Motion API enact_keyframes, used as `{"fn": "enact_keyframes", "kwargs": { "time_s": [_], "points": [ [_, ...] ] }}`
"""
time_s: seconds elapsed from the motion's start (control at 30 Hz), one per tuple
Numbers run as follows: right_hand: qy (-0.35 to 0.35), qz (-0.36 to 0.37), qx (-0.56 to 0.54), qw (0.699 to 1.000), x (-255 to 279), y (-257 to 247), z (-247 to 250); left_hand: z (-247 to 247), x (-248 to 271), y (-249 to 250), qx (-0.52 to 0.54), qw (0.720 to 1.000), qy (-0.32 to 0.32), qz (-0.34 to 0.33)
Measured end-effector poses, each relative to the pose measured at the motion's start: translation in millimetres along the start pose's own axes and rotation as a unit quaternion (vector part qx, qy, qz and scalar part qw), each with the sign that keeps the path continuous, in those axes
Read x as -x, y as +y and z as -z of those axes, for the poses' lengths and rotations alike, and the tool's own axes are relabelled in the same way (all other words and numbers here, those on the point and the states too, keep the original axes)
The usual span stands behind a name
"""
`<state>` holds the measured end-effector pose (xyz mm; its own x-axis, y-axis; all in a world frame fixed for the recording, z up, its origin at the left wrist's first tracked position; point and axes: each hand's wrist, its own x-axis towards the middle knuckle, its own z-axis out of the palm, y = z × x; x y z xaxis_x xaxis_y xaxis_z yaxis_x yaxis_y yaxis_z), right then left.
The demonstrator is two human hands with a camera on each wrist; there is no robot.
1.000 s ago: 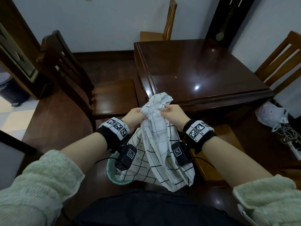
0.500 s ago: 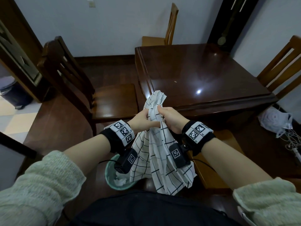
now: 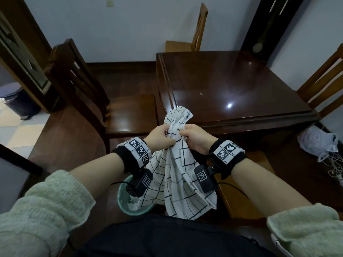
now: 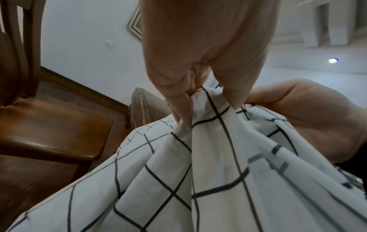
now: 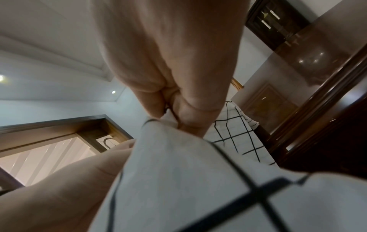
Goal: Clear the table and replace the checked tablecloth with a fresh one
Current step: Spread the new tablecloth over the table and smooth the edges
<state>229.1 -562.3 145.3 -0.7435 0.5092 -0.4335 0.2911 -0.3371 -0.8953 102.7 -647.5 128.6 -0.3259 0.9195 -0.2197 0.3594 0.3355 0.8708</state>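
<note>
The white checked tablecloth [image 3: 178,164] hangs bunched in front of me, off the dark wooden table [image 3: 232,86], whose top is bare. My left hand [image 3: 161,138] grips the gathered cloth from the left, and my right hand [image 3: 194,138] grips it from the right, both close together near its top. A tuft of cloth sticks up above the hands. In the left wrist view the left hand [image 4: 206,100] pinches folds of the tablecloth [image 4: 198,172]. In the right wrist view the right hand [image 5: 178,113] pinches the tablecloth [image 5: 188,180].
A dark wooden chair [image 3: 96,101] stands left of the table. Lighter chairs stand at the far side [image 3: 194,34] and right [image 3: 323,82]. A teal bin [image 3: 130,201] sits on the floor under the cloth. A white plastic bag [image 3: 315,143] and cables lie on the floor at right.
Both hands have gathered the cloth tighter and moved closer together; the bundle is narrower and its top tuft smaller than a second ago.
</note>
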Motion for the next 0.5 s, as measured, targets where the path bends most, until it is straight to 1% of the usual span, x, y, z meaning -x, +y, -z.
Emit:
{"fn": "enact_keyframes", "kwargs": {
  "time_s": [0.23, 0.37, 0.43, 0.47, 0.5],
  "points": [
    [0.016, 0.049, 0.093, 0.994, -9.2, 9.2, -7.8, 7.7, 8.0, -9.3, 0.041, 0.999, -0.015, 0.022],
    [0.072, 0.048, 0.147, 0.985, -19.7, 15.4, -9.8, 12.4, 13.1, -9.4, 0.045, 0.998, -0.009, 0.033],
    [0.082, 0.038, 0.143, 0.986, -21.8, 15.1, -10.2, 15.1, 14.2, -10.9, 0.051, 0.997, 0.004, 0.049],
    [0.072, 0.033, 0.131, 0.988, -18.7, 13.5, -11.5, 16.6, 14.5, -12.2, 0.061, 0.996, 0.012, 0.057],
    [0.047, 0.030, 0.124, 0.991, -18.1, 14.5, -11.6, 18.2, 14.9, -13.3, 0.071, 0.995, 0.019, 0.066]
  ]
}}
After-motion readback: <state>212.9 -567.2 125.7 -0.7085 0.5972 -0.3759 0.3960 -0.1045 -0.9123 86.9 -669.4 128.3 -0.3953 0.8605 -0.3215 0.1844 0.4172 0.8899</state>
